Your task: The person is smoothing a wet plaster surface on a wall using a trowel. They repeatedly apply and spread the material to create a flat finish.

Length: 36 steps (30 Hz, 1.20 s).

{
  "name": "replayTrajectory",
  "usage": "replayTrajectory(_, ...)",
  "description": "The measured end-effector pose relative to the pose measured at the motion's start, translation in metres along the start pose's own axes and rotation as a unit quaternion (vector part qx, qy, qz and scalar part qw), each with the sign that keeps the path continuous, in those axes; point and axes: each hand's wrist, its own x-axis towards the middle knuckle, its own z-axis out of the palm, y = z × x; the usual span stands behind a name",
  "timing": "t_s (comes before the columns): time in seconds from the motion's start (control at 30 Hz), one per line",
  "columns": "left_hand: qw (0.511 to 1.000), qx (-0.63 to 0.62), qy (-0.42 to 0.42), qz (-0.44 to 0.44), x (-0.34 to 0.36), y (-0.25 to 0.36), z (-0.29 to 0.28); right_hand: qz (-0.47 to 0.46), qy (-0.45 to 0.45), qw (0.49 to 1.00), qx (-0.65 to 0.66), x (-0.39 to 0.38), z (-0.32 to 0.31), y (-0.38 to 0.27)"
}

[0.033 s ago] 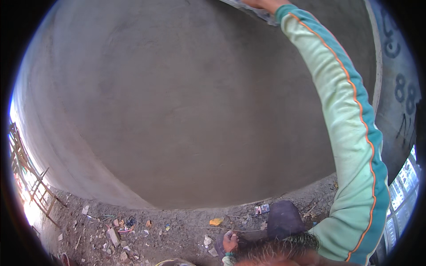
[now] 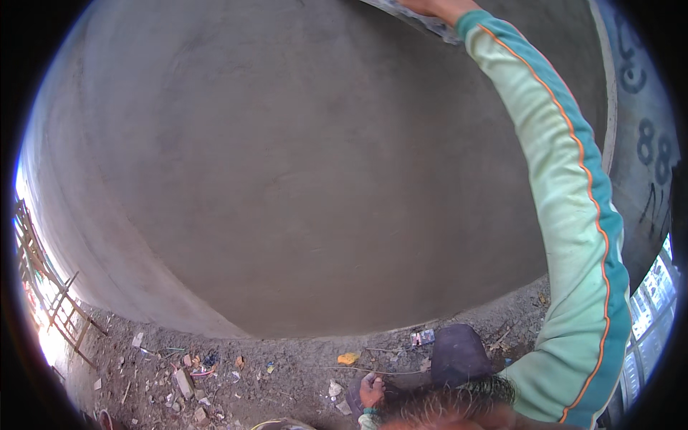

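at the far edge of our view, the grey tool slants before the wall, its long axis running far-left to near-right, the visible end pointing right. it lies along the near-left side of our right hand; with the fingers cut off, we cannot tell whether they grasp it. our left hand, near us, has curled fingers, contents unclear.

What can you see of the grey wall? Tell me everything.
The wall looks like smooth cement or plaster, with faint streaks, darker grey toward the right and a paler band at lower left. It stands upright, its foot meeting littered dirt. At the top, the right hand and a tool, both cropped, overlap it; contact is unclear.
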Motion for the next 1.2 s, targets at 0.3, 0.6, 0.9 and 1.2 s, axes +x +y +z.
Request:
replayTrajectory(0.3, 0.996, 0.084, 0.009, 0.041, -0.008, 0.006, -0.002, 0.102, -0.046, 0.993, 0.038, -0.211, 0.124, 0.146)
replayTrajectory(0.6, 0.995, 0.086, 0.034, 0.035, -0.023, 0.018, -0.006, 0.431, 0.116, 0.786, 0.428, -0.294, 0.178, 0.213)
replayTrajectory(0.9, 0.988, 0.121, 0.053, 0.080, -0.027, 0.034, 0.005, -0.078, -0.076, 0.962, 0.249, -0.179, 0.176, -0.068)
replayTrajectory(1.2, 0.936, -0.238, -0.222, -0.132, -0.059, 0.109, 0.020, -0.271, -0.459, 0.844, 0.054, -0.459, 0.157, -0.203)
